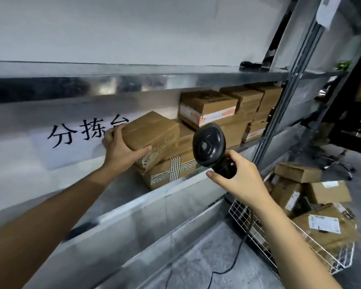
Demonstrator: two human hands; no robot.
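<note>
Right hand (241,180): fingers grip black scanner (209,146). Left hand (121,150): fingers clasp tilted brown box (152,132), apparently resting atop striped-tape box (171,168) on shelf (133,203).

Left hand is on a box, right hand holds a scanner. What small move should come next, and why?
Probably turn the box so a label faces the scanner. The left hand grips its near end, tilted on a taped box, and the right hand holds the scanner raised beside it.
</note>
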